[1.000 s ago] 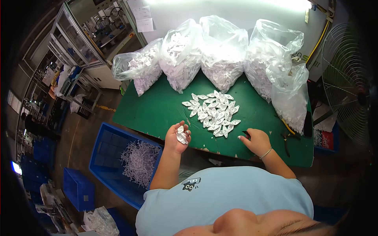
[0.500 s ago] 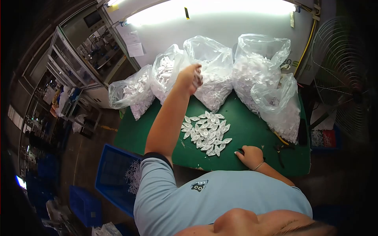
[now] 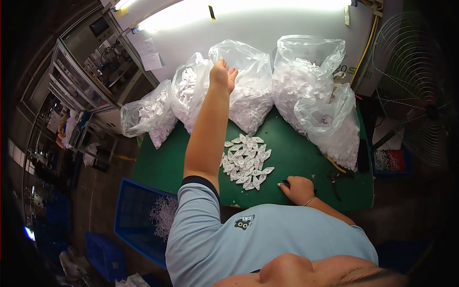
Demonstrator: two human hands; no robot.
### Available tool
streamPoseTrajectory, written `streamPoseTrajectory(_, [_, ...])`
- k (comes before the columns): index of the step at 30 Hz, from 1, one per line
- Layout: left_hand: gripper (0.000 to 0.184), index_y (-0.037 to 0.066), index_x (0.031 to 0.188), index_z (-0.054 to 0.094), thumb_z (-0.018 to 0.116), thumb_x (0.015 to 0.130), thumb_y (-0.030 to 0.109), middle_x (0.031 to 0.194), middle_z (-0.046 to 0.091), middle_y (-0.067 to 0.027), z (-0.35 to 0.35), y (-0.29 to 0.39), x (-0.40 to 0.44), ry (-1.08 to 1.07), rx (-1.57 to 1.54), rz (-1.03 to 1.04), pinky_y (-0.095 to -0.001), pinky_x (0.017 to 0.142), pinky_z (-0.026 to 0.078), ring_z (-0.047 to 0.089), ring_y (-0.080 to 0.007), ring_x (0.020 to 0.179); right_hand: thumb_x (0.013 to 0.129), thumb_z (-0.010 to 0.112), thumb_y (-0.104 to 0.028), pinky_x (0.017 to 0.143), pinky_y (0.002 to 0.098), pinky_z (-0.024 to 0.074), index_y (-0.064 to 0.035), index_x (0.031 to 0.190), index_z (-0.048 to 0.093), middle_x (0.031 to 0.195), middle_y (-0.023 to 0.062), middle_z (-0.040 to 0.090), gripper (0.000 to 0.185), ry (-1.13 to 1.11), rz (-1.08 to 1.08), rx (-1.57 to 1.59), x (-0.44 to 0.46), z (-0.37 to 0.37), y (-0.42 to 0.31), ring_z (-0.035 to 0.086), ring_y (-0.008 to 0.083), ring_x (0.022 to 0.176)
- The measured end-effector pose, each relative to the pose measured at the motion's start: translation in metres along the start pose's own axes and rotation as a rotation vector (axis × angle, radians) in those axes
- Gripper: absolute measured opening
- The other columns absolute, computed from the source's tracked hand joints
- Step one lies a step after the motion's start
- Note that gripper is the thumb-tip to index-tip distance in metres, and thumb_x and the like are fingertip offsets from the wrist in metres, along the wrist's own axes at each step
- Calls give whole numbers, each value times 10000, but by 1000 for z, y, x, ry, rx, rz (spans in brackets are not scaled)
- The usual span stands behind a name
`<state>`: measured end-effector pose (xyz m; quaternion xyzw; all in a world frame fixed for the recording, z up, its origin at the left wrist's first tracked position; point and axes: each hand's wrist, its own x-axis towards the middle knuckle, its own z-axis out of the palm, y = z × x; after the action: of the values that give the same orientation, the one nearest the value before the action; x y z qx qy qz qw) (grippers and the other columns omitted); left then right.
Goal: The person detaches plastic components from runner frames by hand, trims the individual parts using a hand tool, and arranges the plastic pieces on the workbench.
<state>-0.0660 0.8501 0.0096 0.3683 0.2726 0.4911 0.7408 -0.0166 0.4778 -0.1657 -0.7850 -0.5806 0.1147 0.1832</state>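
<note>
My left hand (image 3: 224, 75) is stretched out at the mouth of a tall clear plastic bag (image 3: 251, 98) holding many white pieces. Its fingers are apart and nothing shows in them. Resting near the table's front edge, my right hand (image 3: 299, 190) is closed, with a small dark tip poking out by the thumb; I cannot make out what it is. Between the bags and my body lies a loose pile of flat white diamond-shaped plastic parts (image 3: 246, 160) with curved marks on them. The right hand is just to the right of this pile, apart from it.
More filled bags stand along the back of the green table (image 3: 158, 165), including a bag at far left (image 3: 160, 119) and one at right (image 3: 334, 134). Dark-handled pliers (image 3: 336, 184) lie at right. A blue bin (image 3: 129, 217) with white scraps sits below left. A fan (image 3: 406, 91) stands right.
My left hand has moved farther out over the middle bag and its fingers have opened; the whitish pieces that were in it no longer show. My right hand stays at the table's front.
</note>
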Motion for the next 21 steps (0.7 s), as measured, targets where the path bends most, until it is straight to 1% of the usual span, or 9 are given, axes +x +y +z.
streamPoseTrajectory(1, [529, -15, 1373, 261, 391, 940, 259, 1396, 285, -241, -12, 1, -13, -114, 34, 46, -412, 1032, 337, 408, -340, 1210, 786, 607, -391, 539, 409, 464, -62, 714, 599, 644, 108, 595, 337, 0, 11, 9, 0, 0, -1, 595, 293, 608])
streamPoseTrajectory(3, [344, -28, 1150, 512, 416, 935, 223, 1139, 547, -185, -43, -3, -56, -310, 172, 135, -368, 960, 404, 525, -254, 1084, 786, 606, -389, 543, 412, 462, -57, 709, 593, 644, 111, 594, 340, 17, -13, 9, 0, 3, 3, 593, 296, 611])
streamPoseTrajectory(5, [288, -21, 996, 601, 513, 902, 237, 929, 614, -102, -81, -18, -95, -270, 523, 183, -331, 846, 451, 567, -184, 941, 785, 606, -386, 547, 416, 459, -53, 704, 586, 644, 113, 594, 344, 17, -36, 9, -1, 3, 2, 591, 300, 613])
streamPoseTrajectory(7, [251, 1, 1009, 602, 551, 870, 203, 899, 637, -101, -130, -37, -128, -175, 1090, 281, -336, 840, 439, 586, -246, 927, 784, 607, -379, 559, 422, 454, -45, 697, 575, 642, 118, 591, 346, -34, -24, 31, 2, -6, -3, 588, 308, 618])
streamPoseTrajectory(9, [298, 13, 1053, 596, 612, 806, 178, 950, 619, -137, -177, -54, -150, -131, 1463, 678, -370, 824, 433, 566, -310, 946, 782, 606, -392, 575, 419, 457, -39, 707, 585, 656, 126, 598, 361, -87, -16, 44, 6, -10, -3, 592, 313, 636])
streamPoseTrajectory(12, [366, 21, 1084, 591, 639, 762, 189, 1034, 585, -173, -228, -82, -162, 96, 1647, 528, -405, 859, 422, 532, -347, 1000, 775, 603, -427, 596, 412, 467, -30, 737, 610, 685, 137, 616, 399, -215, 25, 10, 14, -12, -5, 604, 317, 665])
streamPoseTrajectory(16, [410, 68, 1118, 594, 665, 751, 238, 1105, 550, -149, -248, -96, -144, 154, 1596, 492, -425, 868, 430, 522, -329, 1017, 772, 600, -433, 610, 419, 471, -34, 749, 615, 711, 144, 625, 400, -223, 13, -21, 28, -13, -20, 609, 323, 687])
streamPoseTrajectory(18, [445, 72, 1103, 602, 682, 734, 306, 1095, 554, -145, -240, -88, -136, 73, 1724, 324, -426, 848, 447, 528, -328, 1019, 772, 604, -426, 609, 420, 469, -35, 745, 612, 709, 146, 622, 392, -186, -6, -23, 29, -9, -26, 607, 326, 690])
streamPoseTrajectory(21, [440, 61, 985, 621, 718, 691, 372, 1053, 577, -153, -220, -79, -132, 143, 1779, 153, -429, 834, 459, 548, -327, 1016, 769, 620, -404, 605, 425, 459, -32, 729, 597, 697, 149, 614, 374, -144, -44, 17, 32, -4, -38, 599, 335, 690])
